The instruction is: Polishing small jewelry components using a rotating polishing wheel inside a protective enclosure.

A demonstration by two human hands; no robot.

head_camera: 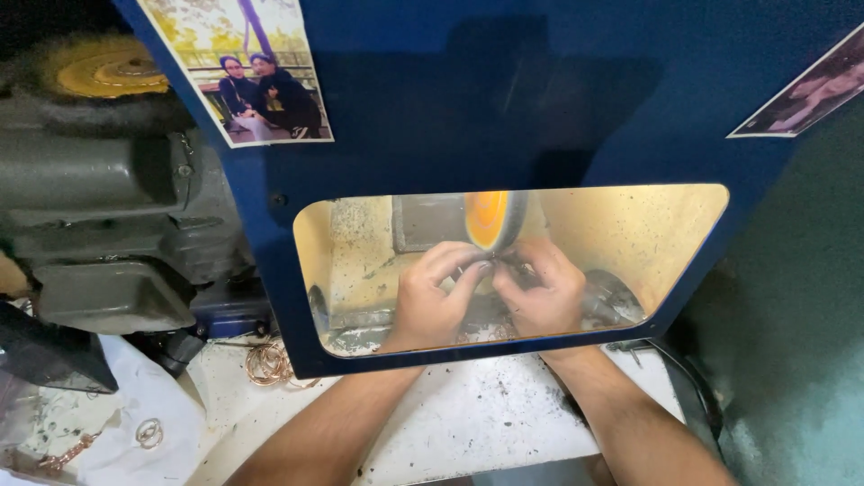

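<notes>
Both forearms rise from the bottom edge, bare, converging as they pass over a white bench speckled with dark grit and go under the lower lip of a blue guard. Through the guard's window the hands show side by side against a yellow-lit interior.

Left hand is curled, knuckles up, fingers bent inward and pinched toward the right hand. Right hand mirrors it, fingers folded and tips meeting the left's. Between the fingertips sits a small dark piece, mostly hidden by the fingers; what it is cannot be told. Both hands are closed tight around it and hold it just under a wheel, whose face glows orange-yellow. Whether the piece touches the wheel cannot be told for sure, though it lies right at the lower rim.

Two photos are stuck on the guard: one at upper left showing two seated people, another at the right edge, cut off by the frame.

Left of the guard stands a grey machine body with a second, fuzzy yellow wheel on top. Below it, on the bench beside the left forearm, lies a coil of copper-coloured wire. Farther left, on white paper, rest a small ring and a copper-coloured chain.
</notes>
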